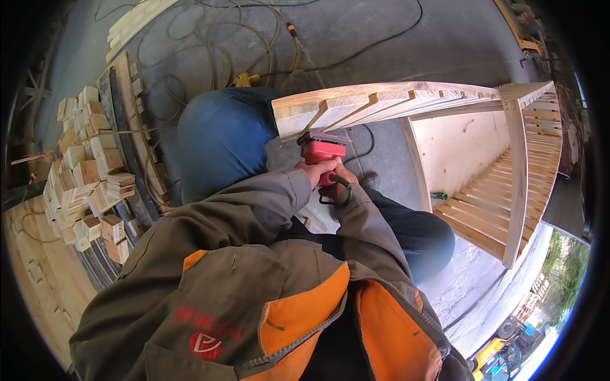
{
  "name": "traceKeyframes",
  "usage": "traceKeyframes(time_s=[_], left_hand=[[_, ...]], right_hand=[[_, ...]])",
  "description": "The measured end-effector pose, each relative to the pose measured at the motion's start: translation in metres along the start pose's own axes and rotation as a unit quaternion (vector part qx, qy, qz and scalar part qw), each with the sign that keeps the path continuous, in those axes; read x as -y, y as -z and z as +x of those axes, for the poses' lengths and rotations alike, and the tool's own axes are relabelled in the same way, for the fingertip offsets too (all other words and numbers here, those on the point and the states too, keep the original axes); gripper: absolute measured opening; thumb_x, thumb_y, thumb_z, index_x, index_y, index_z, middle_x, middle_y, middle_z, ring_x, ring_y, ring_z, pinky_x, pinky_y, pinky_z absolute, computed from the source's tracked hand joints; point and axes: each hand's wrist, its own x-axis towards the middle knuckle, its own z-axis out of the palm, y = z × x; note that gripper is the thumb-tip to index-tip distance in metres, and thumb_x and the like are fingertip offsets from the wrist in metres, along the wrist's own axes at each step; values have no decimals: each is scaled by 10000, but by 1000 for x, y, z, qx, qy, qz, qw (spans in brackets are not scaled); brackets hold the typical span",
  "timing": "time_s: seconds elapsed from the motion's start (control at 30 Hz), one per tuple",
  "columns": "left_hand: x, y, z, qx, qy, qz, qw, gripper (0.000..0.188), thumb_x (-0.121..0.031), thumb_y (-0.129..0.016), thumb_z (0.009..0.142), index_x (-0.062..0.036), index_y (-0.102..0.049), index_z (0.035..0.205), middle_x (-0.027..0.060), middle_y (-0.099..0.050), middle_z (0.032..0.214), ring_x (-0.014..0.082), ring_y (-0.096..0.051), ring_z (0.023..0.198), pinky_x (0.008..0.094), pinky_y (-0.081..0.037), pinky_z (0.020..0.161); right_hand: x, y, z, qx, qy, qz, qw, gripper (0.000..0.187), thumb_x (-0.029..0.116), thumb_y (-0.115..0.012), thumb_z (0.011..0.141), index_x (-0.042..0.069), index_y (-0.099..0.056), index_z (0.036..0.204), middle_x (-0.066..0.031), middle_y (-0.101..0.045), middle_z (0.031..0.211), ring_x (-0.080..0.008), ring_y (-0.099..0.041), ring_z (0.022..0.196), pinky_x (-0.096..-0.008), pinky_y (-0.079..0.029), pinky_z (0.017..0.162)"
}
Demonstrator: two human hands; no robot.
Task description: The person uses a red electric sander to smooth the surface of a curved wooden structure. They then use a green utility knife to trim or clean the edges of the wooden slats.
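Note:
A red power sander point(322, 151) with a dark flat pad is held between my two hands, between my bent knees. My left hand point(314, 172) is closed around its left side, and my right hand point(344, 175) grips its rear, where a black cord loops beside the wrist. The sander's pad sits at the lower edge of a slatted wooden frame point(289, 115), near its left end; whether it presses on the wood I cannot tell. The frame joins a larger wooden piece with a slatted section point(489, 213) and an upright post point(516, 184) on the right.
Stacked wood offcuts point(95, 165) and long boards point(130, 108) lie at the left. Coiled hose point(210, 38) and black cable point(375, 54) run over the concrete floor ahead. A green-handled tool point(438, 195) rests by the slatted section. Yellow machinery point(489, 352) stands at lower right.

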Motion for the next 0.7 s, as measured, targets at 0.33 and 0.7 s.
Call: traceKeyframes(time_s=[0.33,0.7], left_hand=[[31,5,-14,72,-131,-27,988,497,-261,-795,829,10,-628,1211,122,-719,985,217,-707,826,340,-573,690],[4,39,-95,118,-297,-114,941,393,-191,-681,907,10,-566,1225,122,-674,1015,221,-686,804,388,-553,609]], right_hand=[[20,-17,-104,82,24,-15,996,768,761,-510,891,77,-614,1225,-131,-699,967,-262,-666,705,-393,-566,549],[52,-80,-177,149,256,-113,948,657,573,-687,875,-60,-649,1047,-130,-674,781,-210,-642,596,-339,-515,483]])
